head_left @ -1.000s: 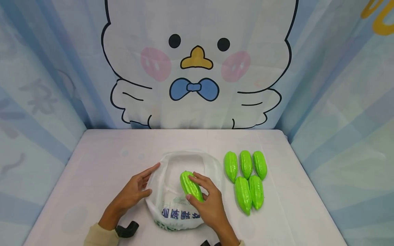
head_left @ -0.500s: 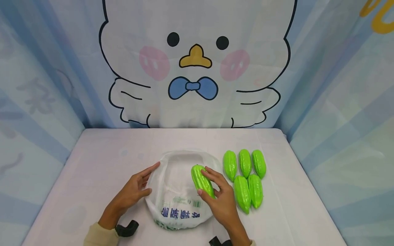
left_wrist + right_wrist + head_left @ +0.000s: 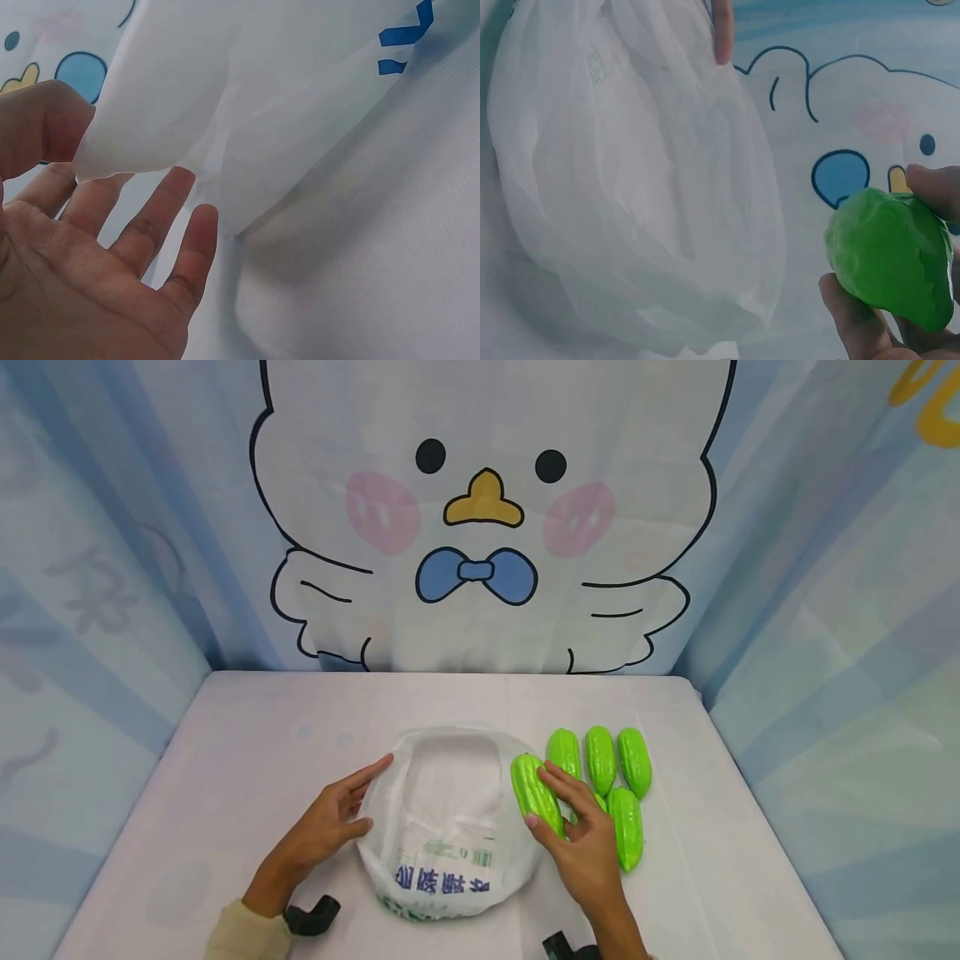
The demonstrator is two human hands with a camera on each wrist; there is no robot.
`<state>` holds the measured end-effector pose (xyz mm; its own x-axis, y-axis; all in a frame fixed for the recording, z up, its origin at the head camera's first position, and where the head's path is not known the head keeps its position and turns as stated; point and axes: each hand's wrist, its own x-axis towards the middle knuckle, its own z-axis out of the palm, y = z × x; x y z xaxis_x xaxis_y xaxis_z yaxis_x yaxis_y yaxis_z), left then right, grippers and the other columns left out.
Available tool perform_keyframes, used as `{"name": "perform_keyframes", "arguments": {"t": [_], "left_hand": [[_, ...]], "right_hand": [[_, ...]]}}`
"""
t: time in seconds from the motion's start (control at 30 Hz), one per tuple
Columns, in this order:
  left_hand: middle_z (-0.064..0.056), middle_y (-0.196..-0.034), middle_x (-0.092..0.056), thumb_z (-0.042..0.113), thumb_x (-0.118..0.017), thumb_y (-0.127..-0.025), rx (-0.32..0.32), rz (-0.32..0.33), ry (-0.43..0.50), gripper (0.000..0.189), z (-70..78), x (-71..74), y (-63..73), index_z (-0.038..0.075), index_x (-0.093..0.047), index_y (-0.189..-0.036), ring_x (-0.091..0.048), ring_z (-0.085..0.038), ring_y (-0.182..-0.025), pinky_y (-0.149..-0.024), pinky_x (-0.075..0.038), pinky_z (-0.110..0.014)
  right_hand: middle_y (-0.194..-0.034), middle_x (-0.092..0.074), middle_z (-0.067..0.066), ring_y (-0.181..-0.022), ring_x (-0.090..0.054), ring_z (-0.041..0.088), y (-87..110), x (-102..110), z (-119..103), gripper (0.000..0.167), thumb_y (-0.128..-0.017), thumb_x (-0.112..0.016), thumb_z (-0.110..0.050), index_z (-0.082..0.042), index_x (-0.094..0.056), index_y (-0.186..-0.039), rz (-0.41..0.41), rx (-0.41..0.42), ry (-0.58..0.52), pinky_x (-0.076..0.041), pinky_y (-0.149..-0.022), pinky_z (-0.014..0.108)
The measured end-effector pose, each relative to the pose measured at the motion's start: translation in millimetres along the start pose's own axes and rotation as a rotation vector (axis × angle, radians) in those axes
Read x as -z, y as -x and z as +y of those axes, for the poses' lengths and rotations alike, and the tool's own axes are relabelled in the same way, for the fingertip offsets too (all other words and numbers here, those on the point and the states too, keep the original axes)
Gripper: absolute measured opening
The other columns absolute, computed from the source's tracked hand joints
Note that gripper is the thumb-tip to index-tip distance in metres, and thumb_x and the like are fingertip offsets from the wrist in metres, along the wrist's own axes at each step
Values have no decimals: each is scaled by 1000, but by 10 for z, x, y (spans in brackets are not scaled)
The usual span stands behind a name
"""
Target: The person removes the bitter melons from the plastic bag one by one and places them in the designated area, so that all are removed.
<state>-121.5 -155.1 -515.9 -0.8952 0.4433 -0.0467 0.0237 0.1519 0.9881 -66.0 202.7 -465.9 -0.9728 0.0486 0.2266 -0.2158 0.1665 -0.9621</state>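
A white plastic bag (image 3: pixel 450 827) with blue printed characters lies spread on the table, its mouth gaping. My left hand (image 3: pixel 333 822) touches the bag's left edge, thumb and index finger apart. In the left wrist view, the bag's film (image 3: pixel 172 112) runs between the thumb and fairly straight fingers (image 3: pixel 154 225). Over the bag's right edge, my right hand (image 3: pixel 581 843) holds a glossy green bitter melon (image 3: pixel 534 793) between thumb and fingers. That bitter melon (image 3: pixel 885 255) also shows in the right wrist view, apart from the bag.
Several similar bitter melons (image 3: pixel 600 760) lie in two rows right of the bag; my right hand partly hides some. Dark wrist straps (image 3: pixel 311 917) show below the hands. A printed curtain (image 3: pixel 472 635) stands behind the table (image 3: pixel 285 718), with more curtains at both sides.
My right hand has moved right with the bitter melon, from over the middle of the bag to its right edge. The left hand stays at the bag's left edge.
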Motion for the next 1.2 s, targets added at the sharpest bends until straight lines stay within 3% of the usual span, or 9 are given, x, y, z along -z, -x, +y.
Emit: {"name": "perform_keyframes", "arguments": {"t": [0.3,0.57,0.73,0.87,1.0,1.1,1.2], "left_hand": [[-9,-176,-28,-1,-71,-93,-30,-12,1,89,4,-4,-18,21,-31,-169,-32,-40,-160,-124,-29,-65],[-7,-176,-28,-1,-70,-93,-14,-9,-6,89,24,-8,-12,23,-30,-170,-32,-38,-160,-125,-38,-40],[-8,-177,-27,-1,-70,-94,-23,-6,17,88,18,0,-8,22,-31,-169,-32,-40,-160,-124,-40,-44],[-7,-177,-27,-1,-71,-93,-16,0,26,89,13,12,-12,22,-31,-169,-33,-39,-159,-119,-45,-28],[-6,-176,-28,-2,-70,-93,-8,4,33,89,19,17,-10,23,-31,-169,-34,-38,-159,-114,-43,-16],[-5,-177,-28,-2,-69,-93,-2,-2,35,89,22,17,-8,24,-30,-169,-33,-36,-160,-114,-43,-16],[-4,-177,-27,-2,-70,-93,6,1,32,89,29,19,-3,25,-31,-169,-33,-35,-160,-120,-44,-29]], "right_hand": [[-156,-52,15,-143,-53,14,-17,322,-39,64,-84,-79,15,0,-64,-144,123,-6,11,-52,-107,18],[-156,-53,12,-143,-54,19,-22,545,-35,65,-85,-77,17,1,-62,-146,220,-40,28,-54,-103,18],[-155,-53,14,-140,-55,15,-16,625,1,66,-84,-76,19,-1,-63,-145,264,-54,57,-52,-103,16],[-157,-52,14,-139,-54,12,-7,688,27,66,-85,-75,19,-4,-64,-145,293,-60,89,-52,-102,13],[-158,-50,10,-139,-53,12,0,776,51,65,-86,-74,18,-5,-64,-147,326,-74,91,-51,-102,11],[-157,-52,5,-137,-54,11,14,850,70,65,-87,-75,17,-5,-64,-147,356,-92,97,-51,-101,9],[-156,-53,2,-136,-54,10,29,918,97,63,-87,-75,16,-6,-65,-146,381,-102,106,-51,-99,7]]}}
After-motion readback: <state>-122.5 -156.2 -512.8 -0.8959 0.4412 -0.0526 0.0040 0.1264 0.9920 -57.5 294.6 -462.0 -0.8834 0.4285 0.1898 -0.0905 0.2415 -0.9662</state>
